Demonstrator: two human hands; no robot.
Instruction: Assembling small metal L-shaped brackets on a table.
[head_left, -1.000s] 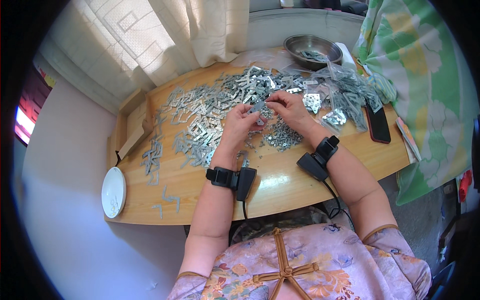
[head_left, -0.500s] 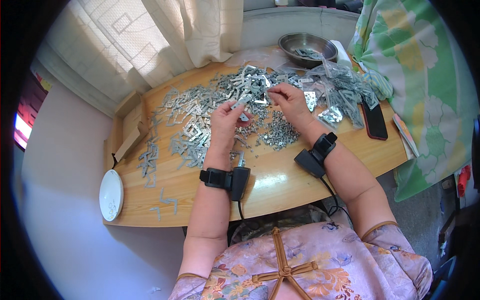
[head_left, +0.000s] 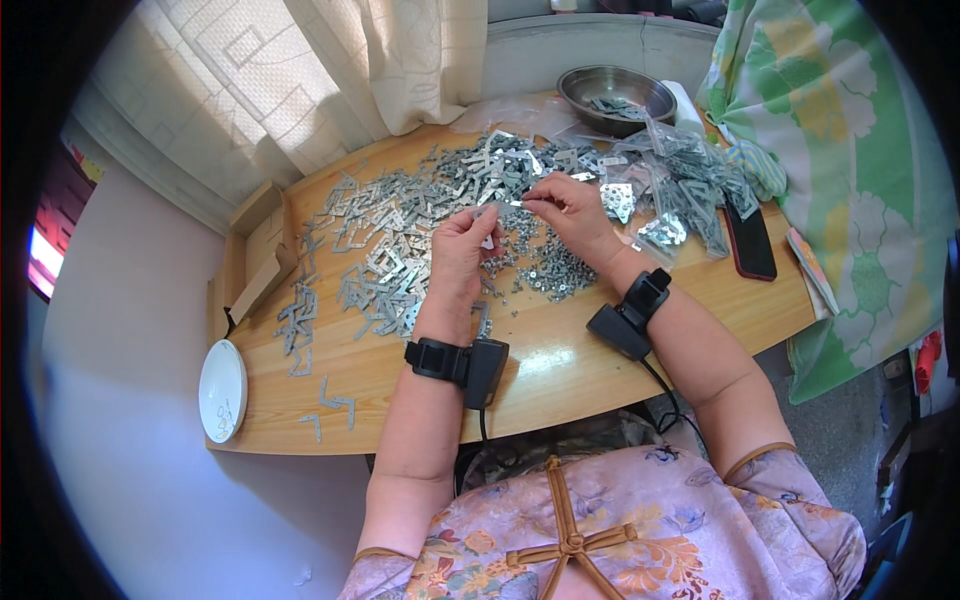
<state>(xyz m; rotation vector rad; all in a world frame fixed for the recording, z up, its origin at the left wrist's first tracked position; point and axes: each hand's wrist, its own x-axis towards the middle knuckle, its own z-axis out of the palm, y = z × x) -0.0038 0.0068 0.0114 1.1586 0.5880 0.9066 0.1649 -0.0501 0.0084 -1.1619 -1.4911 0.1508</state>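
My left hand [head_left: 462, 245] and my right hand [head_left: 562, 208] are raised a little above the wooden table [head_left: 560, 365], close together. Between their fingertips they pinch a small metal bracket piece [head_left: 508, 205]; my left hand also has a small part in its fingers. Below my hands lies a heap of small screws [head_left: 548, 270]. A wide spread of flat metal brackets [head_left: 400, 235] covers the table to the left and behind my hands. Both wrists wear black bands with small boxes.
A metal bowl [head_left: 617, 92] with a few parts stands at the back right. Clear bags of metal parts [head_left: 680, 185] lie to the right, with a dark phone [head_left: 748, 240] beside them. An open cardboard box [head_left: 250, 265] and a white plate [head_left: 222, 390] sit at the left.
Both hands have lifted slightly from the pile and come together, now pinching a small metal piece between them. The view has shifted a little.
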